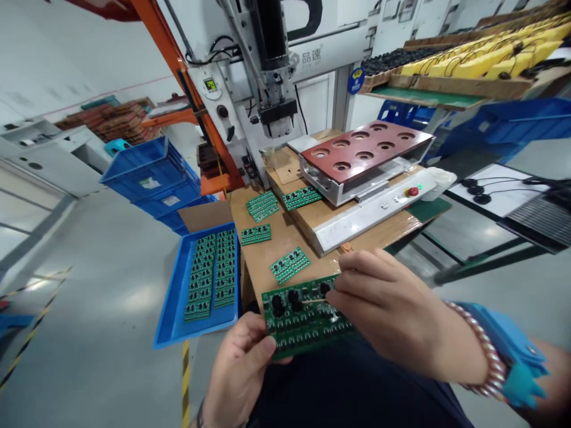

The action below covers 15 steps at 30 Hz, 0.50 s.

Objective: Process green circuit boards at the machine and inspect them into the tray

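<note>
Close to my body, my left hand [243, 362] grips the left end of a green circuit board [303, 339], thumb on its face. Black round components and rows of small parts cover the board. Over its right half, my right hand [388, 309] is closed on a thin pale stick [314, 301]. The stick's tip reaches a black component near the board's upper left; whether it touches cannot be made out. My right fingers hide the board's right end. Beyond it, a smaller-looking green board [289, 265] lies on the brown work table [259, 255].
More boards [262, 206] lie farther back. At left, a blue tray [172, 309] holds rows of boards; blue crates [147, 172] are stacked behind it. A machine with a red fixture plate [361, 148] and white control bar [370, 214] stands at the table's back right.
</note>
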Motion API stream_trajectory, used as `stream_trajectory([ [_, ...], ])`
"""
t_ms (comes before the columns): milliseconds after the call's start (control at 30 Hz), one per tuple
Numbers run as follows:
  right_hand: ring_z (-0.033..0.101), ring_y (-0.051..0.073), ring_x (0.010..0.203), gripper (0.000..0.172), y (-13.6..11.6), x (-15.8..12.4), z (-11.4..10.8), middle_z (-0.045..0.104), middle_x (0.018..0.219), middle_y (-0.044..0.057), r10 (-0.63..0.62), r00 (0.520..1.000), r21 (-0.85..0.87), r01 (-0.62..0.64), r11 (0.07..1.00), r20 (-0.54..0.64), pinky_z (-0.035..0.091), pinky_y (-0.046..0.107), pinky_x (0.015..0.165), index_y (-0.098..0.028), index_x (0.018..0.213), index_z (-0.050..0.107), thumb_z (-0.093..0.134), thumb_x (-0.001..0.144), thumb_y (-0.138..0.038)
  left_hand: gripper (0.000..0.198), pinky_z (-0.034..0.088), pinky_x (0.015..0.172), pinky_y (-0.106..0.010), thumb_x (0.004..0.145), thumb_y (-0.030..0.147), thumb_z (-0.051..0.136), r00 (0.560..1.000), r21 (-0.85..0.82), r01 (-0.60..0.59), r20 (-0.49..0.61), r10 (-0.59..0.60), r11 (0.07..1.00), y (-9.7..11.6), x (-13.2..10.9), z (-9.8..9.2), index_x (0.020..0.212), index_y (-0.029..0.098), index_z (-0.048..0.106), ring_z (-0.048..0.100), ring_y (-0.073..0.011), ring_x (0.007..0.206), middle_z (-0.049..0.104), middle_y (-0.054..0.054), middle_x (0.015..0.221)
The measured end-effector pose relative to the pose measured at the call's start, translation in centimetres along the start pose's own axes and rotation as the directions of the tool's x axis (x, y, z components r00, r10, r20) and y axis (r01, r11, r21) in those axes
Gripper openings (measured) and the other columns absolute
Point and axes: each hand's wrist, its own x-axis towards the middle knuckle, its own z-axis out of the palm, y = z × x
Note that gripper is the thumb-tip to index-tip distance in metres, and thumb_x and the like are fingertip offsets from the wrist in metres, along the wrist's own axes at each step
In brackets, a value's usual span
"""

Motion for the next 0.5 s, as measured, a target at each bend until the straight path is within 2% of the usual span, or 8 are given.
stream_trajectory([
  [200,0.038,0.018,0.081,0.014,-0.08,-0.14,-0.15,0.052,0.077,0.004,0.005,1.0,-0.004,-0.005,1.0,0.011,0.031,0.035,0.07,-0.015,0.082,0.057,0.044,0.087,-0.016,0.015,0.053,0.048,-0.021,0.058,0.02,0.081,0.999,-0.006,-0.034,0.016,0.035,0.999,-0.11,0.05,-0.18,0.068,0.02,0.069,0.062,-0.0125,0.053,0.067,0.003,0.06],
  [500,0.039,0.019,0.081,0.015,0.0,0.21,-0.13,0.053,0.076,0.005,-0.006,1.0,0.001,0.006,1.0,-0.009,0.033,0.036,0.073,-0.016,0.079,0.056,0.044,0.086,-0.014,0.016,0.052,0.048,-0.021,0.057,0.02,0.081,1.0,-0.003,-0.008,0.015,0.008,1.0,0.1,0.03,0.17,0.066,0.019,0.068,0.061,-0.0122,0.053,0.066,0.003,0.059],
])
